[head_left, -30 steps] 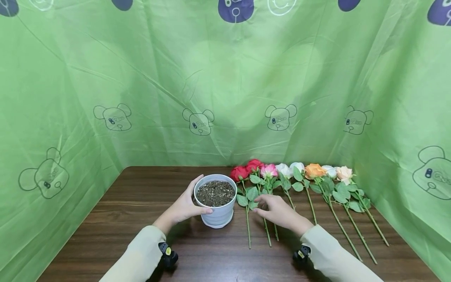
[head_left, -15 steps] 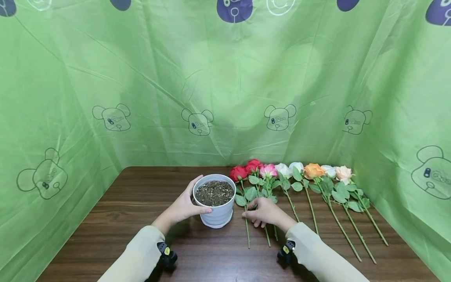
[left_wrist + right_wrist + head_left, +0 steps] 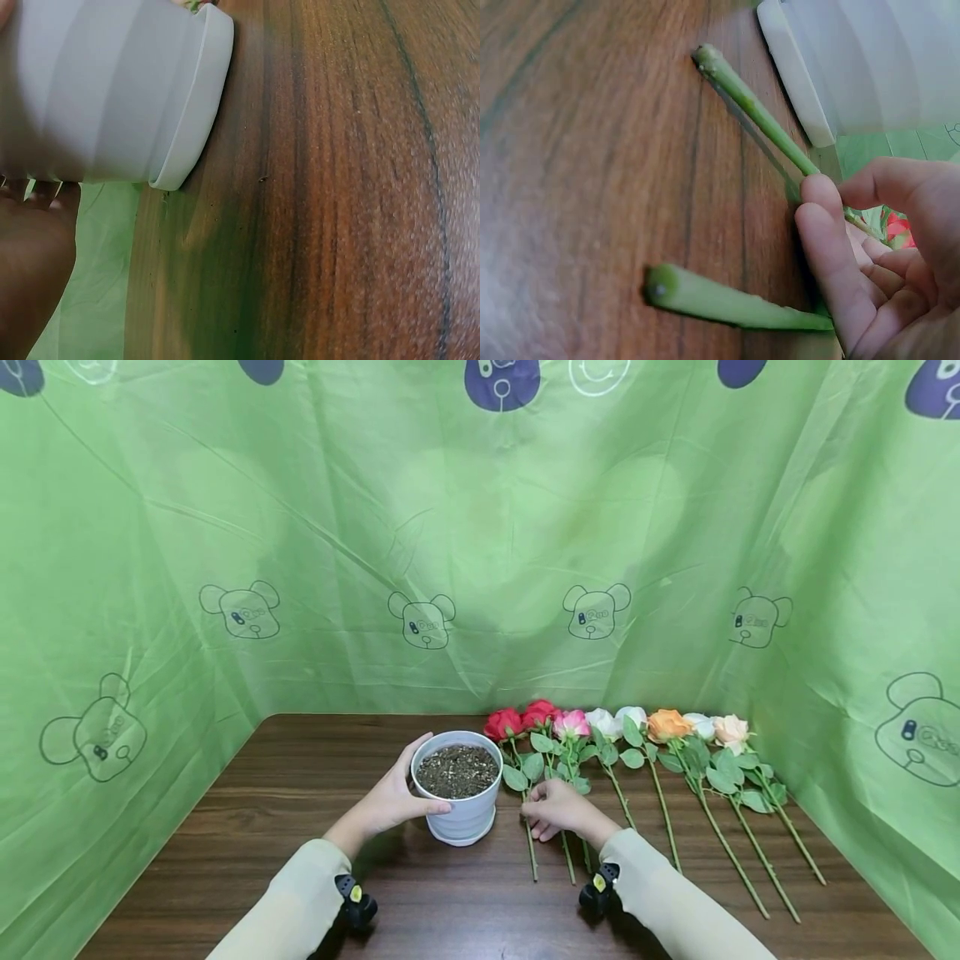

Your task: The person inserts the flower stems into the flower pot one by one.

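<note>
A light grey flower pot (image 3: 462, 818) filled with dark soil (image 3: 458, 772) stands upright on its saucer (image 3: 462, 841) left of the flowers. My left hand (image 3: 386, 802) holds the pot at its left side, thumb across the front below the rim; the left wrist view shows fingers (image 3: 64, 201) behind the pot wall (image 3: 90, 90). Just right of the pot, my right hand (image 3: 564, 812) pinches the stem (image 3: 761, 116) of the leftmost red rose (image 3: 503, 724) between thumb and fingers. A second stem (image 3: 735, 304) lies beside those fingers. The rose's lower end is close to the tabletop.
Several more artificial roses lie in a row to the right: a red one (image 3: 539, 714), a pink one (image 3: 572, 723), an orange one (image 3: 670, 725), white ones and a peach one (image 3: 731, 732). A green curtain (image 3: 495, 543) encloses the brown wooden table (image 3: 300, 760).
My right hand has moved left from above the stems and taken hold of the leftmost red rose's stem. That rose has shifted slightly. My left hand stays on the flower pot.
</note>
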Tool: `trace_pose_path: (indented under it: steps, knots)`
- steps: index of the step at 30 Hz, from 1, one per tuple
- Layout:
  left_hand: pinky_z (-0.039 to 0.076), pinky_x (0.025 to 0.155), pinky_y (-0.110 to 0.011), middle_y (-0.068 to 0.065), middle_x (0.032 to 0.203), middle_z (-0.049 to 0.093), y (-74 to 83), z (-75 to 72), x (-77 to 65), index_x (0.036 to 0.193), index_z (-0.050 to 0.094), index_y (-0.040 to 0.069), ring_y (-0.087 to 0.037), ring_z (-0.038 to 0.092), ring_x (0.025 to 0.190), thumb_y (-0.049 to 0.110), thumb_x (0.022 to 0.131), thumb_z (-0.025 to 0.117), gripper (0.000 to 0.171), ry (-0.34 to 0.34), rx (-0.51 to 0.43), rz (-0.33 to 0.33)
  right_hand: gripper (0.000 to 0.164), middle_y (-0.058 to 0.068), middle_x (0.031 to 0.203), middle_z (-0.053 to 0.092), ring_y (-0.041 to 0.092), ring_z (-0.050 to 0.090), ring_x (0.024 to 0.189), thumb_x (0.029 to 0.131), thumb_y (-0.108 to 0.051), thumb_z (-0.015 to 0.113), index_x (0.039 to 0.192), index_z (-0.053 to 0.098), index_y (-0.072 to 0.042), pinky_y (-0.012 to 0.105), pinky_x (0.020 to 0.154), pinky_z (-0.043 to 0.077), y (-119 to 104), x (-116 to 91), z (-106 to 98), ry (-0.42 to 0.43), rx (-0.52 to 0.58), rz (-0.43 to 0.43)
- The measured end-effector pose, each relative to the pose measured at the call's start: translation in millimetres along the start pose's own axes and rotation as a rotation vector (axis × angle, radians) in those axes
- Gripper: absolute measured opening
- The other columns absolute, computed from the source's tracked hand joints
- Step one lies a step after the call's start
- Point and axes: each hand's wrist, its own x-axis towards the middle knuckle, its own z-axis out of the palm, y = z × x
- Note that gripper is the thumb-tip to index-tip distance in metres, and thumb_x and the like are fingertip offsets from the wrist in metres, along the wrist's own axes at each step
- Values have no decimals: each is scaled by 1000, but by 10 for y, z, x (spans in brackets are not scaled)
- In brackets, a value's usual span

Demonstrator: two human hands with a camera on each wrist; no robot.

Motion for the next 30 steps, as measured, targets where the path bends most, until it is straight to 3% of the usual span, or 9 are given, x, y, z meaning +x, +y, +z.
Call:
trace_pose_path:
  steps: [6,20,30]
  knots:
    - [24,114,-52,-15,151,42,-10,-4,-1,158,21,16,-33,41,137,15,70,92,114,-9,-10,0,13,12,70,64,17,64,53,89,-7,66,88,55,0,34,50,57,-67,-27,-43,-7,-5,-37]
    - [25,113,-51,-13,151,43,-37,-2,-6,158,22,17,-31,42,136,16,70,93,113,-9,-18,-2,15,12,74,65,25,68,59,93,-12,67,97,57,-1,51,61,59,-500,-124,-277,98,-88,-160]
    - [24,114,-53,-14,151,42,-30,-4,7,158,22,18,-32,41,137,19,69,93,114,-4,4,-9,20,14,75,65,32,69,62,94,-14,68,103,56,0,41,56,59,-885,-102,-418,128,-33,-258]
